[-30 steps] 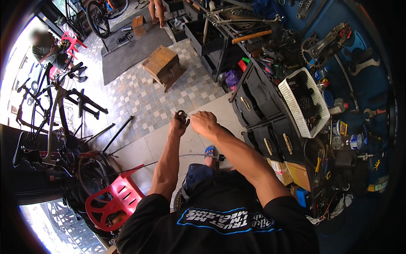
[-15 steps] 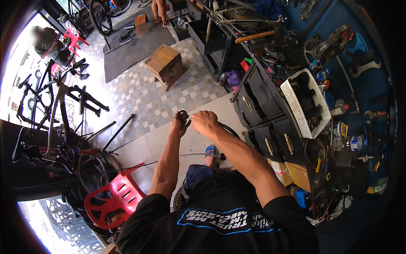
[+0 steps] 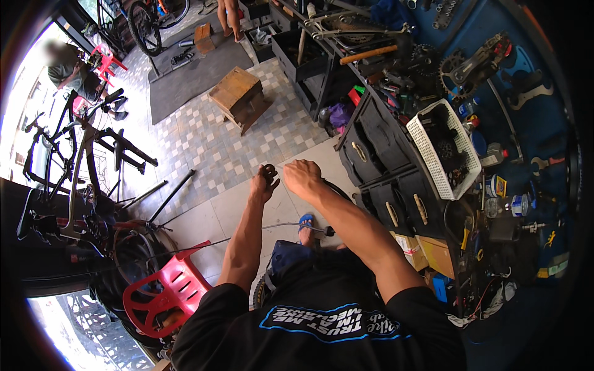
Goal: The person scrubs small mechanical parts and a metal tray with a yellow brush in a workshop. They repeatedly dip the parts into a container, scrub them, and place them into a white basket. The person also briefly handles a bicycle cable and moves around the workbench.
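Observation:
In front of my body, my left hand [image 3: 262,188] is closed around a small dark part [image 3: 270,169] with rounded, ring-like outlines; its kind is too small to tell. Just to its right, with a narrow gap between them, my right hand [image 3: 303,178] is curled with its knuckles up, and what its fingers grip is hidden. A black curved hose or cable [image 3: 337,188] shows beyond my right wrist. Lower down, a thin grey cable [image 3: 278,224] passes below my hands, toward a black end piece [image 3: 329,230] near my blue sandal [image 3: 307,218].
A red plastic chair [image 3: 170,289] stands at lower left, below bicycle frames [image 3: 80,161]. Ahead is a wooden stool [image 3: 236,94]. Black drawers [image 3: 377,145] and a white basket [image 3: 442,154] of parts line the right. A person [image 3: 71,71] sits at far left; another person's legs [image 3: 230,18] show ahead.
The surroundings have shifted slightly in the picture. My hands stay side by side in nearly the same pose, with the right one turned a little.

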### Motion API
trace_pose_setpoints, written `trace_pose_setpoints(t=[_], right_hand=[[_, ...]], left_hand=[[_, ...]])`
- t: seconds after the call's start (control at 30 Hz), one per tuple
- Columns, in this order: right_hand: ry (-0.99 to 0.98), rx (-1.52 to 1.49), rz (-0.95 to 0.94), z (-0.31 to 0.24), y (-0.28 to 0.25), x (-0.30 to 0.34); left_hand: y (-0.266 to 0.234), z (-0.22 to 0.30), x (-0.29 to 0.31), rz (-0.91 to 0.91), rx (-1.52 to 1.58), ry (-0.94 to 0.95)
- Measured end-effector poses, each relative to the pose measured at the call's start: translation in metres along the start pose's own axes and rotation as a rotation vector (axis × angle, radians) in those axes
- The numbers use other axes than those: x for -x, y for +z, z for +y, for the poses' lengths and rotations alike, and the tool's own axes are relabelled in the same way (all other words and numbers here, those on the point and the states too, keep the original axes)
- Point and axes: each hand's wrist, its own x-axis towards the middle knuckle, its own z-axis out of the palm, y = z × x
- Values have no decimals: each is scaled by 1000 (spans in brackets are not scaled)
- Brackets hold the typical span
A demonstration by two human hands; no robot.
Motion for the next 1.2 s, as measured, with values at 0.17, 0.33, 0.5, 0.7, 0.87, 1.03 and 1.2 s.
trace_pose_setpoints(t=[0.17, 0.33, 0.5, 0.7, 0.87, 1.03, 1.2], right_hand=[[37, -38, -45, 6, -3, 0], [20, -33, 0, 11, -6, 1], [20, -24, 57, 16, -7, 1], [63, 5, 28, 18, -10, 1], [71, 44, -31, 16, -18, 0], [117, -89, -27, 36, -21, 15], [77, -427, 300, 106, -1, 64]], left_hand=[[1, -6, -11, -61, -12, 11], [2, -9, -19, -100, 13, -21], [9, -8, -18, -41, -9, -31], [15, -5, -19, -36, -14, -58], [22, -8, -25, -33, 8, -24], [32, -4, -21, -79, 59, -34], [78, 34, 15, -223, 197, -43]])
